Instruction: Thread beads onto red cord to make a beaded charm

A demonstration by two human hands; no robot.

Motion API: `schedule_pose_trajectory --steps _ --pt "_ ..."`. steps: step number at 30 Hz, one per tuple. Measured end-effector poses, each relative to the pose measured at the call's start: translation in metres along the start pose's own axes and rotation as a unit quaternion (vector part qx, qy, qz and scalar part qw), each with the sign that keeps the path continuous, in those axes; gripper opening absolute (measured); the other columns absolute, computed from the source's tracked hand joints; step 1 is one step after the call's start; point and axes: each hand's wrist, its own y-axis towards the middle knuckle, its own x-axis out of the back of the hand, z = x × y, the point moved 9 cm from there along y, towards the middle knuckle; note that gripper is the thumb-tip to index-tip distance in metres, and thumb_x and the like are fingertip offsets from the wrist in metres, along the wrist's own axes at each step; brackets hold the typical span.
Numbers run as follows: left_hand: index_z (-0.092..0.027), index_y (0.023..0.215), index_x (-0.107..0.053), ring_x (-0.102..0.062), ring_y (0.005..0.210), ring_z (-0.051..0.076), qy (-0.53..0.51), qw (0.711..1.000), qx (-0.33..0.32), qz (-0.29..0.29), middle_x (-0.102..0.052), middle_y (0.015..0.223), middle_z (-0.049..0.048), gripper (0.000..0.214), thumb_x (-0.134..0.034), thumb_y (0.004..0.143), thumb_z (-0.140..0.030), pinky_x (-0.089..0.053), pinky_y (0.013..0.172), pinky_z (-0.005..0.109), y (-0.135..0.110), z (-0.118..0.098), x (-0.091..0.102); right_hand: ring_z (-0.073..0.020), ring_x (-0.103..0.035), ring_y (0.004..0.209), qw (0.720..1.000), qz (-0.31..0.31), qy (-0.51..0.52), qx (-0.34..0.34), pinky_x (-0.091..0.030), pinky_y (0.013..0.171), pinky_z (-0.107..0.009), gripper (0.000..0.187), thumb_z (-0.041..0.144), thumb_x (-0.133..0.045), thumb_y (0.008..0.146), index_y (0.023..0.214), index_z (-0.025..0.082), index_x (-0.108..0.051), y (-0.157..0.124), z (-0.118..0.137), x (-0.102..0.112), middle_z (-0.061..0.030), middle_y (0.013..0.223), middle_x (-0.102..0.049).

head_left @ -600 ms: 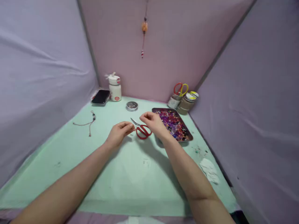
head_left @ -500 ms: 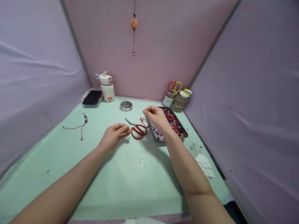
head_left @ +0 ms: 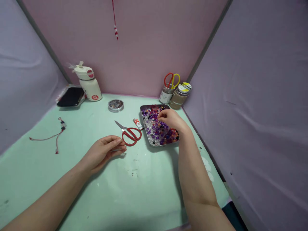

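1. in the head view, your right hand (head_left: 172, 119) is over the tray (head_left: 158, 145), fingers bent and tips drawn together at the beads (head_left: 154, 128). whether a bead is pinched there, you cannot tell from here.
2. your left hand (head_left: 102, 152) is above the worktop (head_left: 144, 195), left of the tray and well apart from it. its fingers are curled, thumb and forefinger near each other; whether they grip anything thin, you cannot tell. a small clear bit (head_left: 123, 154) shows just under the fingertips, held or lying there, also unclear.
3. the relation to mind: the tray is to the right of your left hand and a little farther from you, with your right hand the nearer by far, right above it. the tray's long axis runs away from you, its far end leaning slightly left. the beads spread across it, purple and clear ones at the left, redder ones at the right.
4. between your left hand and the tray lie the scissors (head_left: 124, 129), red handles toward you, blades pointing away and to the left; the handles are just beside your left fingertips. a red and white tube (head_left: 138, 124) lies between scissors and tray.
5. the beaded cord (head_left: 63, 126) lies well apart, left of your left hand.
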Motion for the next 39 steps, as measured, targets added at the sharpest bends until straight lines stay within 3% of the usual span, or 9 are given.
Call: schedule_pose_trajectory --steps 3,9,13,24,32,36,39 --pt "-0.014 0.077 -0.067 -0.068 0.078 0.018 -0.008 1.0 0.021 -0.008 -0.07 0.077 0.0079 0.021 -0.075 0.073 -0.033 -0.057 0.075 0.028 0.003 0.004 0.003 -0.0122 -0.055 0.063 0.999 0.034 -0.039 -0.004 -0.037 0.063 -0.024 0.01 0.011 -0.061 0.072 0.068 0.017 -0.067 0.004 -0.002 -0.019 -0.0011 0.067 -0.067" --pt "-0.014 0.075 -0.068 -0.069 0.079 0.019 -0.034 0.998 0.049 -0.035 -0.071 0.075 0.0085 0.02 -0.075 0.073 -0.033 -0.057 0.077 0.028 0.012 0.009 0.022 -0.0153 -0.057 0.075 0.982 0.087 -0.145 0.083 -0.038 0.068 -0.025 0.018 0.008 -0.053 0.079 0.074 0.016 -0.068 0.008 0.01 -0.055 -0.0065 0.081 -0.066" --pt "-0.015 0.075 -0.069 -0.069 0.081 0.021 -0.041 0.995 0.074 -0.045 -0.07 0.075 0.0084 0.021 -0.075 0.072 -0.034 -0.057 0.08 0.03 0.015 0.014 0.032 -0.0166 -0.055 0.078 0.969 0.1 -0.207 0.09 -0.037 0.069 -0.026 0.019 0.011 -0.049 0.085 0.075 0.015 -0.065 0.007 0.008 -0.063 -0.0083 0.083 -0.063" --pt "-0.015 0.073 -0.07 -0.069 0.084 0.023 -0.064 0.992 0.092 -0.055 -0.068 0.076 0.0061 0.021 -0.076 0.07 -0.034 -0.056 0.085 0.033 0.016 0.018 0.036 -0.0167 -0.052 0.078 0.965 0.123 -0.21 0.093 -0.038 0.073 -0.029 0.016 0.011 -0.048 0.086 0.076 0.015 -0.06 0.005 0.004 -0.075 -0.0071 0.084 -0.059" --pt "-0.015 0.075 -0.067 -0.068 0.081 0.02 -0.065 0.996 0.044 -0.052 -0.068 0.076 0.0056 0.021 -0.076 0.071 -0.033 -0.056 0.079 0.03 0.014 0.001 0.031 -0.0182 -0.053 0.078 0.993 0.004 -0.099 0.069 -0.04 0.074 -0.03 0.012 0.016 -0.046 0.086 0.083 0.017 -0.058 -0.008 0.012 -0.036 -0.0063 0.085 -0.061" --pt "-0.015 0.077 -0.066 -0.067 0.08 0.019 -0.06 0.997 0.018 -0.039 -0.068 0.079 0.0057 0.022 -0.076 0.07 -0.033 -0.056 0.078 0.031 0.011 -0.004 0.028 -0.0155 -0.056 0.071 0.996 -0.064 0.053 0.014 -0.042 0.07 -0.028 0.011 0.018 -0.049 0.082 0.085 0.019 -0.06 -0.026 0.015 -0.021 -0.0019 0.079 -0.064" --pt "-0.015 0.079 -0.066 -0.067 0.081 0.017 -0.058 0.998 0.005 -0.012 -0.068 0.081 0.005 0.023 -0.075 0.071 -0.035 -0.055 0.078 0.03 0.01 -0.005 0.022 -0.0156 -0.058 0.072 0.974 -0.113 0.197 -0.011 -0.044 0.071 -0.028 0.011 0.026 -0.055 0.081 0.085 0.02 -0.063 -0.043 0.033 -0.026 -0.0022 0.081 -0.066"
